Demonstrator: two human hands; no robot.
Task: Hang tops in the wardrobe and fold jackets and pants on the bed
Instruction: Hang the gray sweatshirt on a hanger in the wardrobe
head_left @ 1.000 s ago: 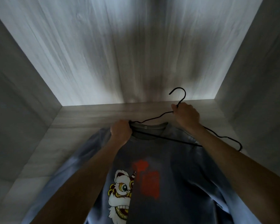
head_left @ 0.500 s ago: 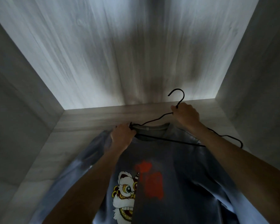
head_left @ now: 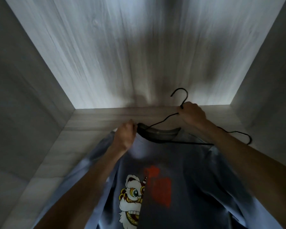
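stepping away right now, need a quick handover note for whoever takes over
Left hand: grips the t-shirt at the collar, by the hanger's left end.
Right hand: grips the hanger by its neck, under the hook.
Both are held low inside the wardrobe; no rail in view.
Done: hanger's left end is at the collar.
Left: its right end pokes out bare; seat it, hang the shirt. Other clothes are out of view.

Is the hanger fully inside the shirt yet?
Only partway. The hanger has its left end in the collar of the shirt, by the left hand; its right end sticks out bare.
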